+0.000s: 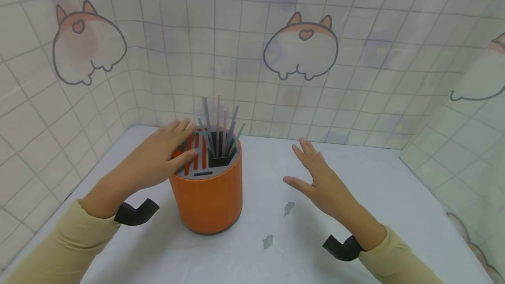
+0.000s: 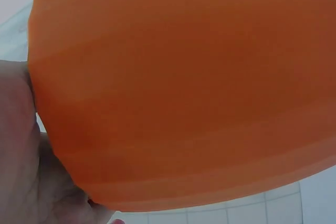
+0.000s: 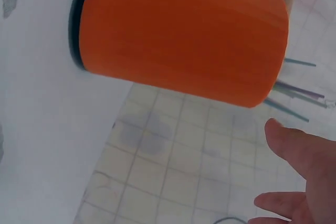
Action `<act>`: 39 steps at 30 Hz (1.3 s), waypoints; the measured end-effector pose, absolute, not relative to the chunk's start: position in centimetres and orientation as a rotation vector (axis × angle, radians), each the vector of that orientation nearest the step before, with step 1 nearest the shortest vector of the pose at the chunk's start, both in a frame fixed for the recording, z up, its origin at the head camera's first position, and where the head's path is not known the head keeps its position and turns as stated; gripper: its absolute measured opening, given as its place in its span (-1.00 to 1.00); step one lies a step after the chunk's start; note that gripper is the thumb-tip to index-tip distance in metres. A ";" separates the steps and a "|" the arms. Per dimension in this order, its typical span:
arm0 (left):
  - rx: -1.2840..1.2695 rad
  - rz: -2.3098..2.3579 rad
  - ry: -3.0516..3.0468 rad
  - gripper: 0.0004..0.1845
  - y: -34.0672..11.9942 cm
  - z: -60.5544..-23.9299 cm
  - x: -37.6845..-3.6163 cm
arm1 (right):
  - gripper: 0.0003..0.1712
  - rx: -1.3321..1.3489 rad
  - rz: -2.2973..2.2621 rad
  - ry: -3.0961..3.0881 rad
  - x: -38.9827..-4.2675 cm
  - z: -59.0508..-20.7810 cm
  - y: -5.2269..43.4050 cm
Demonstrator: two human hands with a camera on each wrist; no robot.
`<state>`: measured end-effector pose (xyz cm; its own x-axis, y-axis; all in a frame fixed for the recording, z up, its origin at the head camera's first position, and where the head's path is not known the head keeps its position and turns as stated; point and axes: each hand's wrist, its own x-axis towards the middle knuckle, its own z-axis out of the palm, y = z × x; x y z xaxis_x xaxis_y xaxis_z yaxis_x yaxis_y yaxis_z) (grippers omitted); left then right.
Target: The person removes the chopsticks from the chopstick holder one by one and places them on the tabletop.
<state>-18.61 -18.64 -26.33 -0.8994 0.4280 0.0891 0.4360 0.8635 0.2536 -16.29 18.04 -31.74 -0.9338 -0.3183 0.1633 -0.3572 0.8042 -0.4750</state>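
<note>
Clearly, the left hand (image 1: 161,152) rests on the pot (image 1: 208,205), its fingers long and lightly bent along the left of the rim, its thumb laid across the grey top (image 1: 213,172). The left wrist view shows the palm side close against the pot's orange wall; whether the hand bears any weight, I cannot tell. The pot stands upright on the white table (image 1: 262,187), left of centre. Thin sticks (image 1: 218,117) rise from a black-lined compartment in its top, some leaning, with red slots (image 1: 204,154) to their left.

Well apart, to the right of the pot, the right hand (image 1: 321,183) hovers over the table, thumb and fingers spread wide, holding nothing. Black bands (image 1: 136,214) sit at both wrists, beside yellowish sleeves (image 1: 67,240). Behind, a grid-patterned cloth (image 1: 244,69) carries cartoon animals (image 1: 301,51).
</note>
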 end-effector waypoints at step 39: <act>-0.888 -0.570 -3.001 -0.29 -17.9 -26.9 -18.9 | -0.57 0.531 1.671 -2.338 -20.0 -29.6 8.0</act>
